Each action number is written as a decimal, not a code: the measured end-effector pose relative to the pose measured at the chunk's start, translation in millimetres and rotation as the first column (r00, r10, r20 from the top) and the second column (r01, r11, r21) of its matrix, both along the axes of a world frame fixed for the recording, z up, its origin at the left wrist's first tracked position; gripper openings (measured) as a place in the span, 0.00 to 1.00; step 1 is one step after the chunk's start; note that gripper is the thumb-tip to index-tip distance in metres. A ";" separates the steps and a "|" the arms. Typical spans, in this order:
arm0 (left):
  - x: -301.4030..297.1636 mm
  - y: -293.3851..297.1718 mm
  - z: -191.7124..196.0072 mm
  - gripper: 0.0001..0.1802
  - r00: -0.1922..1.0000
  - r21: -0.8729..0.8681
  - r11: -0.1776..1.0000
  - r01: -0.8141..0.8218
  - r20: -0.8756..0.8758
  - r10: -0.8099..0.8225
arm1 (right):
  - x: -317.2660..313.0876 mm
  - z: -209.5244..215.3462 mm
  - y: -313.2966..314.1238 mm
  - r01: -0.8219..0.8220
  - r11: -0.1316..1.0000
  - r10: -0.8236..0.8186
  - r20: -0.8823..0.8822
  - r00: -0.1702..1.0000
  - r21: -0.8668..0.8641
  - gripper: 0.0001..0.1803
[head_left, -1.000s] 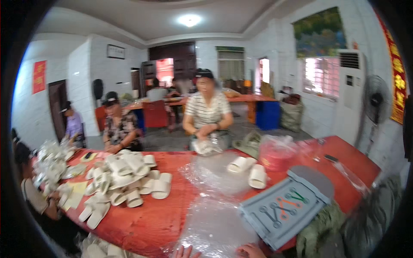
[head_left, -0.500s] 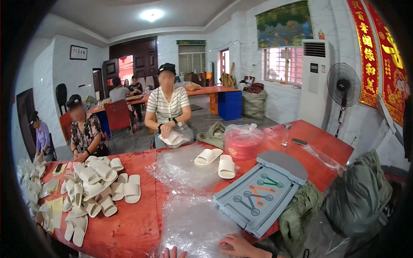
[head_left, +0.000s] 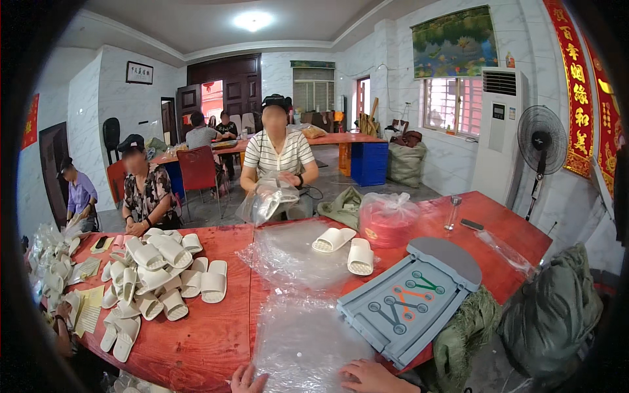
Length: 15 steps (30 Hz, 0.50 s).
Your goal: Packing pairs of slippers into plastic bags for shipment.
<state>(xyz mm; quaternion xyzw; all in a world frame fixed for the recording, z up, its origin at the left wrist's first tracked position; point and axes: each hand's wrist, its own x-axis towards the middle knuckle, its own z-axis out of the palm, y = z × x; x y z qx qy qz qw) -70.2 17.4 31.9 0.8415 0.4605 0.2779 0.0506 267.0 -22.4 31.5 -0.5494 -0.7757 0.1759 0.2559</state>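
My left hand (head_left: 247,380) rests at the near table edge with its fingers apart, by the left side of a stack of clear plastic bags (head_left: 304,340). At the right side of that stack lies my right hand (head_left: 371,376), fingers spread and holding nothing. Beyond it is a second heap of clear bags (head_left: 288,252), with two cream slippers (head_left: 361,256) on its right part. A grey plastic tray-like board (head_left: 406,298) with coloured linked rings lies just past my right hand.
A big pile of cream slippers (head_left: 157,262) covers the table's left part, near paper sheets (head_left: 88,311). A co-worker opposite handles a bagged slipper (head_left: 270,203). A tied bag of red material (head_left: 388,223), a glass (head_left: 452,213) and dark green sacks (head_left: 550,308) are at the right.
The view has turned a little to the left. More of my left hand now shows, beside the bag stack. The co-worker opposite has raised a clear bag with a slipper inside.
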 end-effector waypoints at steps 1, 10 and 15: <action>-2.4 -0.4 -3.1 0.34 1.000 0.001 1.000 -0.007 -0.001 0.007 | -1.1 3.5 0.2 0.001 1.000 -0.001 -0.001 1.000 -0.023 0.18; -7.5 5.0 -29.2 0.37 0.992 -0.010 1.000 -0.009 0.123 0.011 | -23.5 74.0 2.4 -0.516 0.844 0.524 -0.428 0.736 0.146 0.18; -10.5 1.1 -28.0 0.36 0.992 -0.024 0.999 -0.046 0.119 0.049 | -51.8 159.5 -7.6 -0.958 0.232 0.618 -0.786 0.010 0.170 0.24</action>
